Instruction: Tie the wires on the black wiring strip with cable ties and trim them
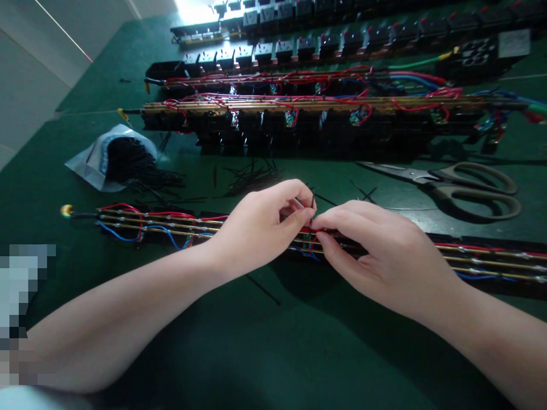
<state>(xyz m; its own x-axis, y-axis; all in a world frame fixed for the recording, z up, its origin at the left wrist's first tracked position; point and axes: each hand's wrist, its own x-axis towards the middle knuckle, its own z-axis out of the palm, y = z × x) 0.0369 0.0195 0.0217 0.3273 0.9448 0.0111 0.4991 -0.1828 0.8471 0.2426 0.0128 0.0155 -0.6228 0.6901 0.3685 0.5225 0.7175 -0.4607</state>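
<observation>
A long black socket strip (482,259) with brass bars and red and blue wires lies across the green mat in front of me. My left hand (260,228) rests on its middle, fingers pinched on a thin black cable tie (313,200) that sticks up. Touching it from the right, my right hand (376,256) has its fingers pressed together on the red wires at the same spot. What the right fingers grip is hidden.
Large scissors (465,185) lie at the right behind the strip. A clear bag of black cable ties (115,159) sits at the left, with loose ties (252,173) scattered nearby. Several more wired socket strips (325,111) lie further back on the green mat (273,341).
</observation>
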